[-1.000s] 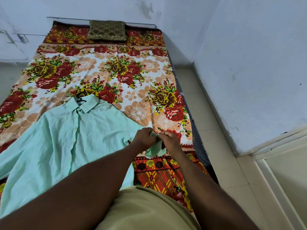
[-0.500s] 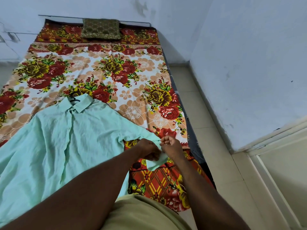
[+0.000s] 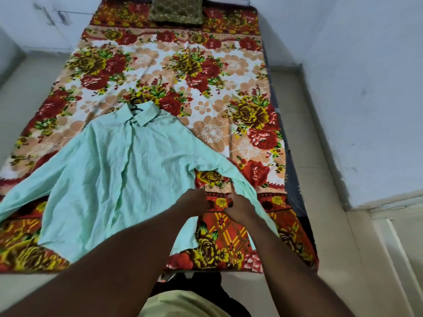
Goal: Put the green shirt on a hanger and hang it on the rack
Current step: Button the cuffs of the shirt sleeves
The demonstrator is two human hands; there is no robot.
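Head view, green shirt [image 3: 119, 170]: it lay flat and front-up on the near half of the bed, collar pointing toward the far end and both sleeves spread out to the sides.
Hanger [image 3: 135, 105]: only a dark hook showed, poking out above the collar; the rest was hidden inside the shirt.
Left arm: it reached forward from the lower left, forearm lying across the shirt's lower hem.
Left hand [image 3: 195, 201]: the fingers were curled into a loose fist right at the shirt's side edge; I could not tell whether they held any cloth.
Right arm: it stretched forward from the lower right, over the near edge of the bed.
Right hand [image 3: 239, 208]: it sat just beside the left one, fingers curled, gripping the sleeve [image 3: 249, 188] where the cloth ran down along its outer side.
Between the hands: a narrow strip of the patterned sheet showed.
Bed [image 3: 229, 69]: it was covered by a red, yellow and white floral sheet.
Pillow [image 3: 176, 9]: brown-green, it rested at the far end.
Floor [image 3: 325, 179]: pale tiles ran beside the bed on the right.
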